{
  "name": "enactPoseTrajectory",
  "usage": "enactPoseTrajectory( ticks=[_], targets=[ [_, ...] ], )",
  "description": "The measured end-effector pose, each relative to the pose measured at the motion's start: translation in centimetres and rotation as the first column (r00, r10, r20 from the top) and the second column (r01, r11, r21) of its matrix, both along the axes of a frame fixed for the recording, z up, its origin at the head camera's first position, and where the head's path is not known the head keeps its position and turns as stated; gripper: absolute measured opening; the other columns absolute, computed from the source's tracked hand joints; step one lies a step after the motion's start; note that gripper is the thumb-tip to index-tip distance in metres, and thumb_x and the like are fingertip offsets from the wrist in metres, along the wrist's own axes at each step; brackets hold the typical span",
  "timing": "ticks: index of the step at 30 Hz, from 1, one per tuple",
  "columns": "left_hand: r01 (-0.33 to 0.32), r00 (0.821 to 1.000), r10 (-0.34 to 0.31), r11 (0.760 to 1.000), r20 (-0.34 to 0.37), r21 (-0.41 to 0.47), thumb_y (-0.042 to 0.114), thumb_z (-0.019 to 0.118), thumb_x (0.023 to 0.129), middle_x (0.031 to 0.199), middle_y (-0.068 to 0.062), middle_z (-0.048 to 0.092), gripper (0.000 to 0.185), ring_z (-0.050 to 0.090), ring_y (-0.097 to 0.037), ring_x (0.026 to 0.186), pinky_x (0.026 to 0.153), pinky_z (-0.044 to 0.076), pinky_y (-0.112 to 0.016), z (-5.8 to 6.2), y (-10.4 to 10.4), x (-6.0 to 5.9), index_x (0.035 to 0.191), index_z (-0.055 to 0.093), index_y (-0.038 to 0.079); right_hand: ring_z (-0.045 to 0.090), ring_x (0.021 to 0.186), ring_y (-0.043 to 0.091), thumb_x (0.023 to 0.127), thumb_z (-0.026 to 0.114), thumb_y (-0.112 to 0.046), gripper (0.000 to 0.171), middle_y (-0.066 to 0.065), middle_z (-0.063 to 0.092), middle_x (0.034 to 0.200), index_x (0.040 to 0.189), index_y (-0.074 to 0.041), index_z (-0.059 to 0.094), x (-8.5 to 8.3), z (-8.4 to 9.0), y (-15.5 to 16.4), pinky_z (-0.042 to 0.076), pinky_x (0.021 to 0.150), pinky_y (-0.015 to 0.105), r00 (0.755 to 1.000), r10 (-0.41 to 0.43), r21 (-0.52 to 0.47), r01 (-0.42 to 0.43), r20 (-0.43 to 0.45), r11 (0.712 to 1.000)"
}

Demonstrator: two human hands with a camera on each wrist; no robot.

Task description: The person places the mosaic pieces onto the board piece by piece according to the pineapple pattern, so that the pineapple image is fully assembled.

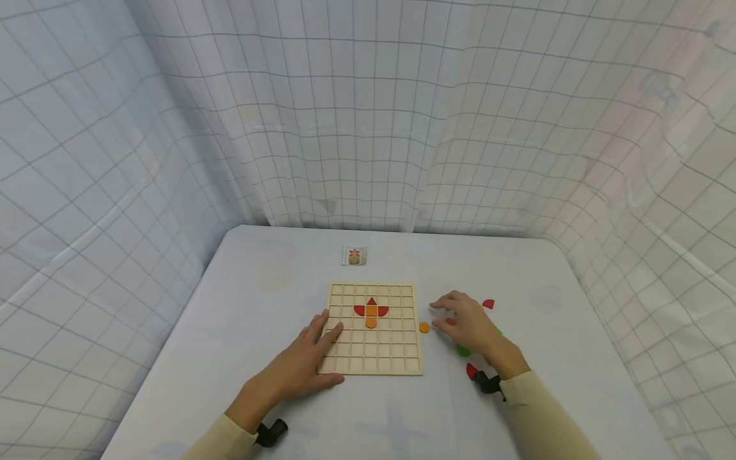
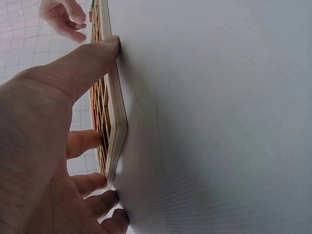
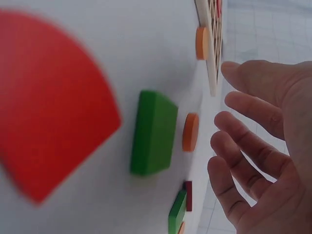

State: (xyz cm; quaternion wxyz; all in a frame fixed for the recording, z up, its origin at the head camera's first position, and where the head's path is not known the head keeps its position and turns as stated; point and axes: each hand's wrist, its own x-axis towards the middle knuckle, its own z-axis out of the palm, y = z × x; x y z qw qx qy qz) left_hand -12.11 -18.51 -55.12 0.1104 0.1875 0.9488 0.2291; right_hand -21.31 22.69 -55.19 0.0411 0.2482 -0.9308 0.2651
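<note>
A wooden grid board (image 1: 374,345) lies mid-table; in its upper cells sit a red triangle, two red quarter circles, an orange square and an orange disc (image 1: 370,322). My left hand (image 1: 319,348) lies flat on the board's near-left corner, fingers straight; its thumb (image 2: 97,53) presses the board's edge (image 2: 114,122). My right hand (image 1: 457,316) hovers right of the board with relaxed, slightly curved fingers (image 3: 253,146) and holds nothing. Loose pieces lie beneath and around it: one orange disc (image 1: 424,327) (image 3: 202,43) by the board, another orange disc (image 3: 190,131), and a green block (image 3: 153,132).
A red quarter circle (image 1: 488,304) lies beyond my right hand, and another red piece (image 1: 471,370) lies near the wrist beside a green piece (image 1: 463,350). A small picture card (image 1: 354,256) lies behind the board. Grid-patterned curtains surround the white table (image 1: 259,287).
</note>
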Motion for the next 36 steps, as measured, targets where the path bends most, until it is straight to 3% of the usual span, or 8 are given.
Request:
enactPoseTrajectory(
  ticks=[7,13,20,28,36],
  targets=[
    [-0.007,1.0,0.007,1.0,0.008,-0.008,0.059,0.091,0.099,0.196,-0.023,0.016,0.108,0.024,-0.05,0.181,0.142,0.035,-0.069,0.1,-0.2,0.1,0.183,0.04,0.015,0.071,0.115,0.025,0.098,0.096,-0.016,0.036,0.007,0.08,0.128,0.132,-0.009,0.088,0.2,-0.3,1.4,0.066,0.097,0.044,0.998,-0.04,0.042,0.038,0.04,0.998],
    [-0.011,1.0,0.011,1.0,0.017,-0.002,0.058,0.091,0.099,0.196,-0.023,0.016,0.108,0.023,-0.049,0.182,0.142,0.035,-0.069,0.1,-0.2,0.1,0.183,0.039,0.015,0.071,0.118,0.028,0.099,0.095,-0.016,0.035,0.009,0.079,0.13,0.132,-0.011,0.088,0.4,-0.5,2.2,0.066,0.101,0.051,0.995,-0.069,0.056,0.065,0.069,0.996],
    [-0.013,1.0,0.013,1.0,0.027,0.01,0.057,0.091,0.1,0.196,-0.022,0.015,0.107,0.022,-0.049,0.182,0.141,0.034,-0.071,0.2,-0.3,0.4,0.184,0.038,0.016,0.074,0.114,0.027,0.104,0.091,-0.021,0.032,0.011,0.076,0.129,0.132,-0.008,0.087,0.6,-0.6,3.3,0.067,0.102,0.054,0.989,-0.125,0.012,0.125,0.073,0.992],
    [-0.008,1.0,0.007,1.0,0.03,0.013,0.058,0.09,0.1,0.197,-0.022,0.013,0.108,0.02,-0.049,0.182,0.143,0.033,-0.07,0.4,-0.2,0.3,0.184,0.038,0.015,0.073,0.104,0.027,0.103,0.088,-0.009,0.029,0.017,0.075,0.126,0.132,-0.004,0.086,0.1,-0.5,4.4,0.068,0.096,0.052,0.977,-0.199,0.002,0.199,0.079,0.98],
    [-0.004,0.999,0.003,1.0,0.038,0.021,0.058,0.09,0.1,0.197,-0.021,0.013,0.108,0.02,-0.05,0.182,0.142,0.033,-0.071,0.5,-0.1,0.2,0.184,0.038,0.016,0.076,0.1,0.026,0.102,0.09,-0.007,0.028,0.017,0.078,0.12,0.129,-0.004,0.085,-0.4,-0.6,4.6,0.069,0.09,0.048,0.979,-0.195,0.016,0.194,0.066,0.981]
  ],
)
